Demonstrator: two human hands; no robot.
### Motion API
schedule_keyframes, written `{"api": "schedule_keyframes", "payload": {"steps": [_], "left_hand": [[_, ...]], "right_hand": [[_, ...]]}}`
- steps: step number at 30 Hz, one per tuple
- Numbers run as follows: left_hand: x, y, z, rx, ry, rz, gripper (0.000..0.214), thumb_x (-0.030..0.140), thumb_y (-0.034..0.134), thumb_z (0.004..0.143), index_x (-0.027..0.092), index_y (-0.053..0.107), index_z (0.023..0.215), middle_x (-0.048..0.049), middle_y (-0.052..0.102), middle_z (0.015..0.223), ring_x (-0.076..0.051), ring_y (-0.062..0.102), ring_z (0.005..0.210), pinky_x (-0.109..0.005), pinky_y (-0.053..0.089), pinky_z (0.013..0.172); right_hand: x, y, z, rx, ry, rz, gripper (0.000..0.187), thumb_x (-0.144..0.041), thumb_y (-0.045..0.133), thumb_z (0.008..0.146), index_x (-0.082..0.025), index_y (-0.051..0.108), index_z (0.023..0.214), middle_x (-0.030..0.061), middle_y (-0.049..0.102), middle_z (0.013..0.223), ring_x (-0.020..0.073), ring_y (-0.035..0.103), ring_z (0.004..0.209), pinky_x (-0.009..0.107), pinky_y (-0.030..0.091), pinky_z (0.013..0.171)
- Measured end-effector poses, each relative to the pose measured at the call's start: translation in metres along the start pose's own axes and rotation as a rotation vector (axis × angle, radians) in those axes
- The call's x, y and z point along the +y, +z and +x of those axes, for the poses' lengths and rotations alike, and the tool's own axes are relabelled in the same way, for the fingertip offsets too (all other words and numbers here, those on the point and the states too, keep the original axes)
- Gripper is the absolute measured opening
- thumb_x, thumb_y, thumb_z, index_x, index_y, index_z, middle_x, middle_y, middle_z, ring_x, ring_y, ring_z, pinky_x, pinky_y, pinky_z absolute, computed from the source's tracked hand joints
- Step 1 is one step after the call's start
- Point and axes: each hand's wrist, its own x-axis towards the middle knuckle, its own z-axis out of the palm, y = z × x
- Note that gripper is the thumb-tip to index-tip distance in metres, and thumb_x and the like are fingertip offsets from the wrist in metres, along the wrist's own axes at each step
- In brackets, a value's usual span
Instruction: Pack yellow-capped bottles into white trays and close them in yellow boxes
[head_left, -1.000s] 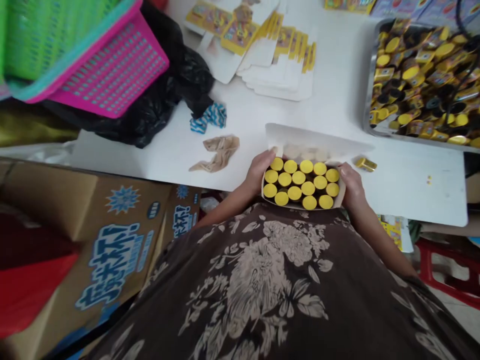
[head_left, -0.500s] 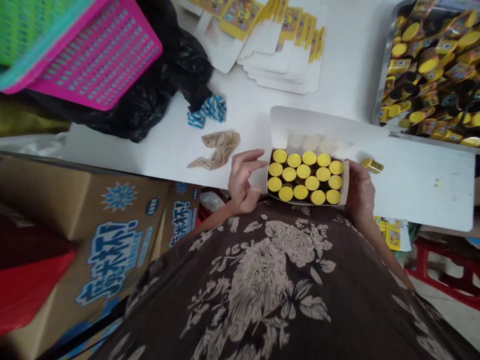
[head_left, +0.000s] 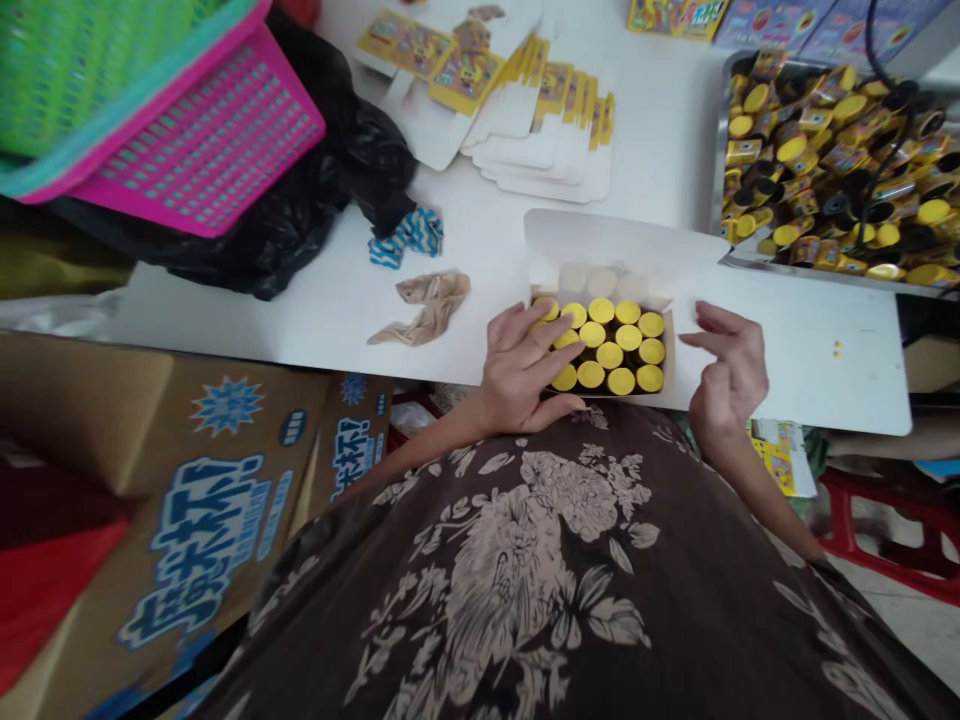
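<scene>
Resting flat on the left part of the box (head_left: 670, 348), the left hand (head_left: 521, 370) covers several of the yellow caps (head_left: 622, 350). Its fingers (head_left: 536, 335) are spread and lie on top of the caps; they pinch nothing. The thumb reaches along the near wall of the box.

The right hand (head_left: 731, 375) is just beside the right end of the box and does not touch it, as far as I can see. Its fingers (head_left: 712, 320) are loosely bent and a little apart, pointing left toward the box, and they are empty.

The box sits at the near edge of the white bench (head_left: 787, 330), between the two hands. Its long axis runs left to right, along the bench edge. The capped tubes inside stand upright in close rows, and the lid (head_left: 622, 245) is open and leans away to the far side. So the box lies under the left hand and to the left of the right hand; the left hand is the nearer one.

Farther on the bench, at the right, a metal tray (head_left: 721, 150) holds many loose tubes. Flat carton blanks (head_left: 540, 130) lie behind the box, and a beige cloth (head_left: 427, 305) lies to the left, well apart from the hands.
</scene>
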Motion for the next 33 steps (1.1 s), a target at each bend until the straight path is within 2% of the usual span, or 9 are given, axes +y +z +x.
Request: {"api": "schedule_keyframes", "payload": {"steps": [2,3,8,13,16,19,23,28,33], "left_hand": [[0.005,0.001,0.008,-0.083,0.008,-0.017,0.069,0.081,0.050,0.103,0.029,0.076,0.140,-0.0120,0.077,0.148,-0.040,0.061,0.148,-0.062,0.039,0.126],[0.006,0.001,0.013,-0.128,-0.007,-0.023,0.071,0.081,0.049,0.104,0.027,0.076,0.141,-0.0131,0.077,0.147,-0.040,0.061,0.147,-0.062,0.038,0.125],[0.008,-0.001,0.037,-0.236,-0.118,0.002,0.059,0.067,0.049,0.109,0.025,0.075,0.141,-0.0148,0.073,0.151,-0.040,0.056,0.149,-0.059,0.038,0.122],[0.012,-0.005,0.045,-0.292,-0.078,-0.033,0.038,0.049,0.055,0.110,0.024,0.080,0.124,-0.0138,0.073,0.147,-0.040,0.053,0.153,-0.060,0.035,0.126],[0.015,-0.008,0.043,-0.306,-0.042,0.002,0.039,0.046,0.047,0.112,0.024,0.080,0.115,-0.0122,0.077,0.135,-0.037,0.059,0.142,-0.058,0.039,0.124],[0.013,-0.012,0.042,-0.316,-0.008,0.050,0.043,0.042,0.041,0.113,0.024,0.079,0.109,-0.0102,0.079,0.119,-0.033,0.063,0.129,-0.056,0.042,0.118],[0.006,-0.016,0.046,-0.276,-0.004,0.069,0.038,0.035,0.042,0.112,0.022,0.077,0.116,-0.0111,0.078,0.116,-0.032,0.064,0.117,-0.051,0.046,0.102],[0.004,-0.011,0.068,-0.349,0.066,0.100,0.030,0.043,0.054,0.109,0.024,0.077,0.109,-0.0098,0.072,0.107,-0.031,0.059,0.111,-0.046,0.045,0.091],[0.003,0.003,0.095,-0.526,0.136,0.046,0.023,0.041,0.073,0.099,0.019,0.077,0.092,-0.0106,0.067,0.100,-0.032,0.058,0.110,-0.044,0.047,0.089]], "right_hand": [[-0.008,-0.004,0.004,-0.065,-0.156,-0.036,0.028,-0.049,0.058,0.107,-0.034,0.081,0.117,0.0061,0.070,0.145,0.0375,0.064,0.139,0.066,0.050,0.114],[-0.013,-0.004,0.008,-0.120,-0.185,-0.072,0.023,-0.046,0.064,0.104,-0.034,0.081,0.113,0.0070,0.072,0.142,0.0389,0.064,0.138,0.067,0.049,0.114],[-0.025,0.002,0.034,-0.356,-0.133,-0.249,0.016,-0.039,0.072,0.098,-0.029,0.081,0.108,0.0117,0.076,0.132,0.0403,0.066,0.126,0.064,0.050,0.110],[-0.027,0.011,0.052,-0.548,-0.196,-0.354,0.015,-0.036,0.070,0.102,-0.025,0.080,0.104,0.0130,0.076,0.120,0.0384,0.063,0.123,0.054,0.046,0.098],[-0.028,0.014,0.054,-0.563,-0.203,-0.424,0.019,-0.037,0.067,0.104,-0.024,0.079,0.099,0.0129,0.074,0.109,0.0375,0.061,0.119,0.050,0.043,0.092],[-0.026,0.013,0.053,-0.551,-0.209,-0.419,0.021,-0.037,0.063,0.106,-0.024,0.079,0.100,0.0128,0.073,0.108,0.0367,0.061,0.116,0.050,0.044,0.091],[-0.020,0.001,0.058,-0.509,-0.191,-0.334,0.026,-0.030,0.055,0.107,-0.026,0.080,0.110,0.0118,0.074,0.112,0.0324,0.064,0.107,0.051,0.050,0.093],[-0.015,-0.015,0.073,-0.474,-0.170,-0.321,0.028,-0.024,0.055,0.102,-0.028,0.080,0.114,0.0105,0.074,0.111,0.0306,0.064,0.101,0.052,0.055,0.092],[-0.018,-0.006,0.076,-0.637,-0.212,-0.411,0.030,-0.022,0.056,0.102,-0.027,0.083,0.113,0.0113,0.069,0.098,0.0308,0.062,0.101,0.050,0.053,0.090]]}}
